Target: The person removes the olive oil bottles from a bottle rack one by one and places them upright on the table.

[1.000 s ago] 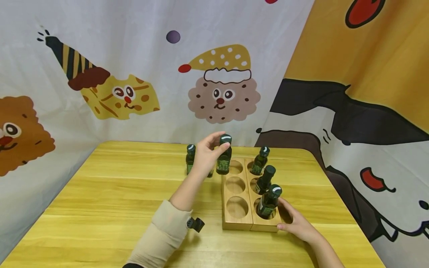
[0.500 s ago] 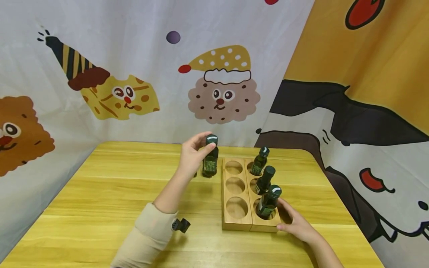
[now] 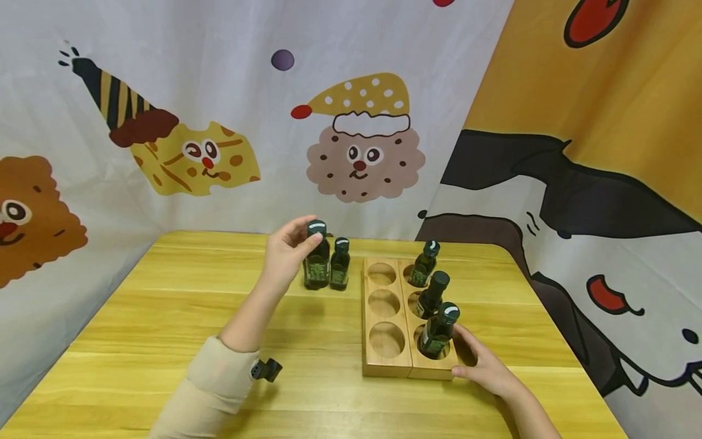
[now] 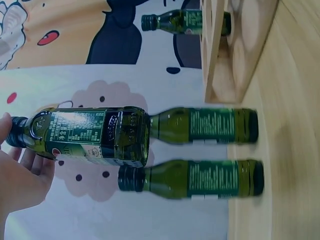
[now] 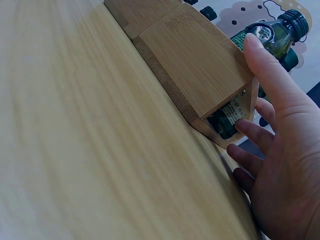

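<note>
The wooden table (image 3: 181,305) carries a wooden rack (image 3: 386,366) with 6 round holes; 3 on its right side hold small green bottles (image 3: 433,292), while the 3 on its left show no bottle. The left hand (image 3: 285,256) pinches the cap of a bottle (image 3: 317,268), held upright just above or on the table; I cannot tell which. It is just beside another bottle (image 3: 340,271), and the left wrist view shows 2 standing there. The right hand (image 3: 485,366) lies with loose fingers against the rack's near right corner, grasping nothing. A careless set-down could knock the neighbouring bottles over, since they stand so close.
</note>
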Demonstrator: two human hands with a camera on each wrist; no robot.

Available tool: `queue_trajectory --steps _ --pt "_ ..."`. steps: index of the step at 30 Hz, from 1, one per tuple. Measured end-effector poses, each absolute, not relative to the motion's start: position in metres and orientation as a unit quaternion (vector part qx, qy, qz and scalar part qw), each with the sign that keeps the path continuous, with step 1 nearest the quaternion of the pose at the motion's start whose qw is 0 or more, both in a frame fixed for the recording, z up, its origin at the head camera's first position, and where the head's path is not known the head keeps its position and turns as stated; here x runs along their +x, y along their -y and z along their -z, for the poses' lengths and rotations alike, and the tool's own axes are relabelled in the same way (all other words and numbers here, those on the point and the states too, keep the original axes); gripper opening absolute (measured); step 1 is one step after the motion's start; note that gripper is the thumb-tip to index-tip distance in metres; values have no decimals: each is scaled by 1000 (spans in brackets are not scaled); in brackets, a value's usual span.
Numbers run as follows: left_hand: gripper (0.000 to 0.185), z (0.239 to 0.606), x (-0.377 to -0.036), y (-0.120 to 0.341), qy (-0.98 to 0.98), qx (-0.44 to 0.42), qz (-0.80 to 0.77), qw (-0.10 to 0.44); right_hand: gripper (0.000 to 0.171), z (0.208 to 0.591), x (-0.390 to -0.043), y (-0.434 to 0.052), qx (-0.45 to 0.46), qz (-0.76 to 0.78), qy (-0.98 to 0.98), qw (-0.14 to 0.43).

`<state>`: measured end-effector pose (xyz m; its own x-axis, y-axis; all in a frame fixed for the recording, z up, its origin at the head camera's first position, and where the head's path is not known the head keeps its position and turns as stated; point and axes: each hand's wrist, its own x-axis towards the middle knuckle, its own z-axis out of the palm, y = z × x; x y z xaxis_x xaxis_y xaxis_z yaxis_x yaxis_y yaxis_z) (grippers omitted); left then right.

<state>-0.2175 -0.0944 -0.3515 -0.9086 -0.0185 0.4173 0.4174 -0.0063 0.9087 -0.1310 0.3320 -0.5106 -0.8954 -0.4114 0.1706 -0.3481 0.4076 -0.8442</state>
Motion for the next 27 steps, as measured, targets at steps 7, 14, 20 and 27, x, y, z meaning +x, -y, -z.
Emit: queue_trajectory --steps 7,14,20,27 --pt "35 351 -217 113 702 -131 682 159 88 510 -131 -332 -226 498 -836 34" --pt "35 354 -219 129 716 -125 665 172 87 511 -131 -333 -222 496 -839 36" --pt "35 355 -223 140 722 -122 655 187 88 511 -131 -332 -218 494 -841 37" --pt "37 353 -231 150 730 -112 647 190 87 511 -130 -332 -218 497 -839 37"
